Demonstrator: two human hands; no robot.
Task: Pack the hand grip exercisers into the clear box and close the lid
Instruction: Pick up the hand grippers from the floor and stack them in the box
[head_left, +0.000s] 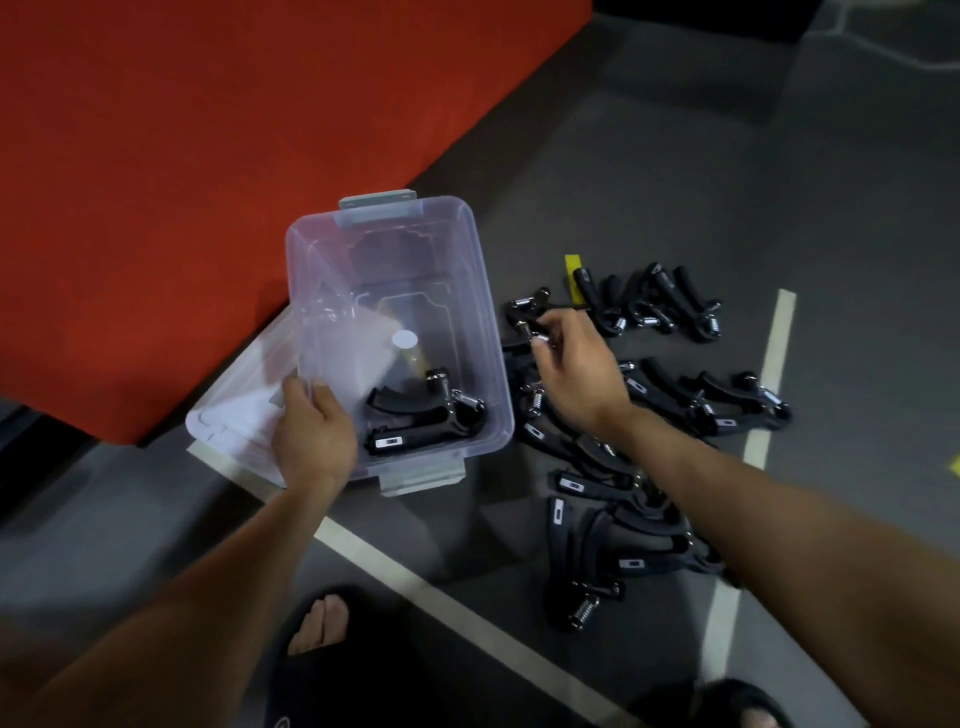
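- One clear box (470, 332) stands open on the dark grey floor (675, 171), tipped a little, with a grey latch (378, 203) at its far end and a second grey latch (423, 475) at its near end.
- One black hand grip exerciser (421, 421) lies in the near corner of the box; whether a second is tangled with it I cannot tell.
- The left hand (311, 431) is closed on the box's near left rim, thumb inside.
- One clear lid (234, 415) lies flat just left of the box, partly under it.
- The right hand (576, 364) pinches a second exerciser (527, 312) by its metal end, just right of the box.
- More exercisers lie loose on the floor to the right: three in a far row (654, 306), two behind the wrist (706, 400), and an overlapping heap (608, 525) under the forearm that I cannot count.
- One red mat (208, 130) fills the upper left.
- Two white lines (405, 577) cross the floor.
- Two sandalled feet (317, 623) show at the bottom edge.
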